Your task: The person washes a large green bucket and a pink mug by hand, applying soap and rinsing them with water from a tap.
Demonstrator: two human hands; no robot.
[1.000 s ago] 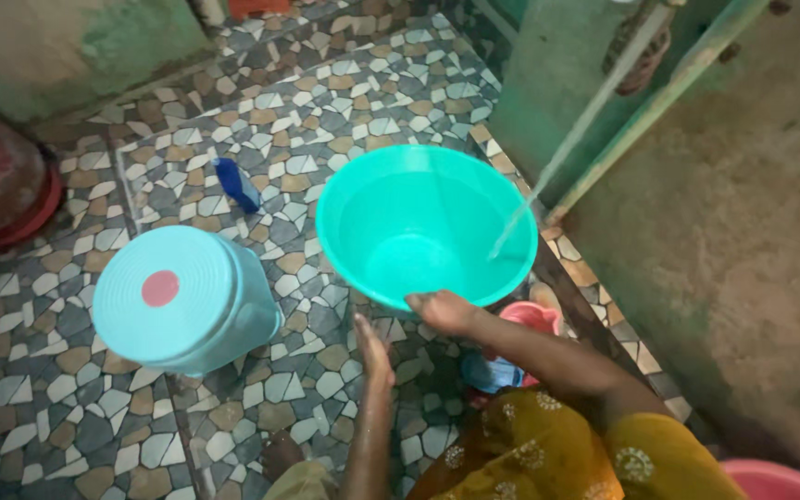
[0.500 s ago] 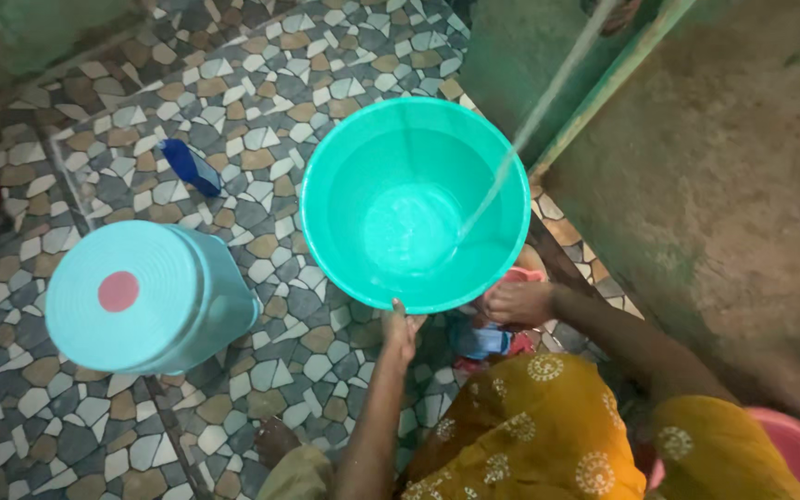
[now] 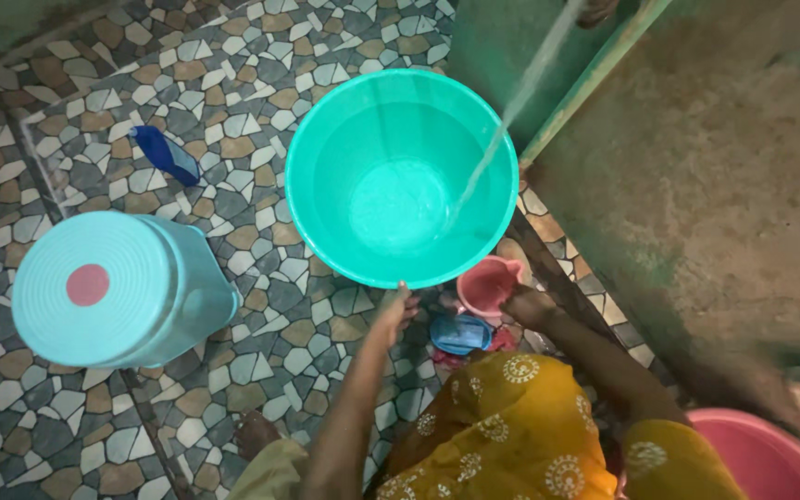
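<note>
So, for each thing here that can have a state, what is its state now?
teal bucket: upright, partly filled, a water stream falling in.
light blue container: lid on.
small pink mug: on the floor, beside the bucket.
pink tub: only its rim in view.
left hand: fingers on the bucket rim.
right hand: beside the mug; grip unclear.

The round turquoise tub (image 3: 400,176) stood upright on the tiled floor, with a thin stream of water falling into it and shallow water at its bottom. The small pink mug (image 3: 486,285) stood just beside its near rim.
</note>
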